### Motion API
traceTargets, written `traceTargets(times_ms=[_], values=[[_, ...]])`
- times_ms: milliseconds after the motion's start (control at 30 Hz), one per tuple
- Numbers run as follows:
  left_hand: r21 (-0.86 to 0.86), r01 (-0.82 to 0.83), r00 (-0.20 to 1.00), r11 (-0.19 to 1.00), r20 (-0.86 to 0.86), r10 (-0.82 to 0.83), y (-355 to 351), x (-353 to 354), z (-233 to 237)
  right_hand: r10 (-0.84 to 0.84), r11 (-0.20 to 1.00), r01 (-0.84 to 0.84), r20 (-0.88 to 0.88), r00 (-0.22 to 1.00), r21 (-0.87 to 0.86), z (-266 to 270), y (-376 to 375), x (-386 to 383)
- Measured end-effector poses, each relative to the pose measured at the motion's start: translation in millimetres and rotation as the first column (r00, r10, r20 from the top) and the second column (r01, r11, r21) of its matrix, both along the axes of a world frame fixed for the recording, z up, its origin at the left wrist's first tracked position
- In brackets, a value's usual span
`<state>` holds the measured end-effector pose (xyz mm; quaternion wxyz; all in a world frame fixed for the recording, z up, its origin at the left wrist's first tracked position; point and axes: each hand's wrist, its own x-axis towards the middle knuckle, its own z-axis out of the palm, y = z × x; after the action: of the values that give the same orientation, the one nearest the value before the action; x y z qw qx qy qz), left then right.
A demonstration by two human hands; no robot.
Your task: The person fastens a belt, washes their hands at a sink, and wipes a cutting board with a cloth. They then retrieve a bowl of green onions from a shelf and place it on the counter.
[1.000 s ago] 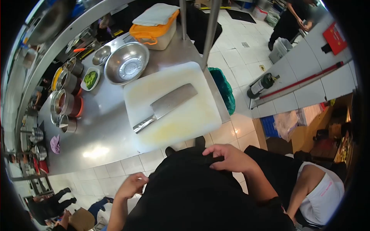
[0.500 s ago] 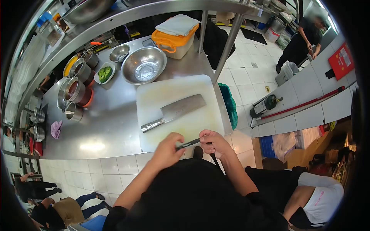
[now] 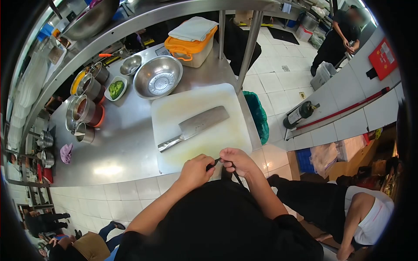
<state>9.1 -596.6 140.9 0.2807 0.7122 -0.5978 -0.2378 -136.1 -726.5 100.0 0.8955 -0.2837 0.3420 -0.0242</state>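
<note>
My left hand (image 3: 197, 170) and my right hand (image 3: 237, 161) are close together just in front of the cutting board's near edge. Both have closed fingers on a thin black strap (image 3: 214, 163), which hangs down below my right hand. Beyond them, a cleaver (image 3: 203, 123) with a metal handle lies flat on the white cutting board (image 3: 174, 104), its blade toward the right. Neither hand touches the cleaver.
On the steel counter (image 3: 126, 148) stand a large metal bowl (image 3: 158, 77), a dish of green vegetables (image 3: 116, 89), several metal pots and an orange-lidded box (image 3: 191, 47). A green-lined bin (image 3: 256, 115) stands right. Other people stand around, one at lower right (image 3: 322, 204).
My hands have drawn closer together, and less of the strap shows between them. The view has shifted slightly. The person at lower right has moved an arm downward.
</note>
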Motion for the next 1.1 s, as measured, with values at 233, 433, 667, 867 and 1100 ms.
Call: traceTargets(times_ms=[233, 433, 667, 867, 1100], values=[[0.072, -0.022, 0.968, 0.997, 0.252, 0.004, -19.8, -9.2, -12.3, 0.135, 0.93, -0.163, -0.108, 0.985, -0.328, -8.1, 2.8, 9.5], [-0.065, -0.017, 0.936, 0.998, 0.35, 0.039, -31.0, -5.4, -19.9, 0.265, 0.882, -0.281, -0.095, 0.96, -0.377, -3.3, 7.2, 10.2], [-0.036, 0.002, 0.915, 0.999, 0.403, 0.013, -28.9, -1.3, -22.7, 0.249, 0.906, -0.247, -0.039, 0.968, -0.344, -10.1, 11.6, 3.9], [0.015, -0.032, 0.904, 0.999, 0.427, 0.023, -17.2, 2.3, -22.9, 0.19, 0.949, -0.2, -0.064, 0.98, -0.245, -20.6, 24.3, -19.4], [0.044, 0.0, 0.95, 0.999, 0.313, -0.013, -8.9, 4.8, -33.7, 0.156, 0.959, -0.201, -0.221, 0.963, -0.201, -5.7, 15.8, -41.5]])
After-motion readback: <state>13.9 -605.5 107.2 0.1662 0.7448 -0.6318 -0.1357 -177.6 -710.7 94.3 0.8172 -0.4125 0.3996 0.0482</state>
